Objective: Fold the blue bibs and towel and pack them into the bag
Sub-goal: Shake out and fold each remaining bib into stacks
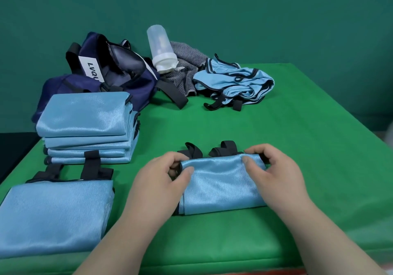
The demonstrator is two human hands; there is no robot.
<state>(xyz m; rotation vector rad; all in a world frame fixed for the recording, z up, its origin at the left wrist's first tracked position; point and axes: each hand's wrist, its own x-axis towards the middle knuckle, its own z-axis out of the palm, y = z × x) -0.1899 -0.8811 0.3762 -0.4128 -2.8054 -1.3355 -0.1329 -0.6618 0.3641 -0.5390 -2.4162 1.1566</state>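
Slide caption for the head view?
Left hand and right hand pinch the far corners of a folded blue bib on the green table.

Green padded surface bearing: navy fabric bag, grey striped towel, crumpled light-blue bibs, stack of folded light-blue bibs, front-left folded bib, centre folded bib.

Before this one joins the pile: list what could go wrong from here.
The left hand and right hand pinch the far corners of the folded bib; its black straps stick out and may snag. The stack of folded bibs looks uneven; another could tip it. The bottle leans on the grey towel; pulling that may roll it.
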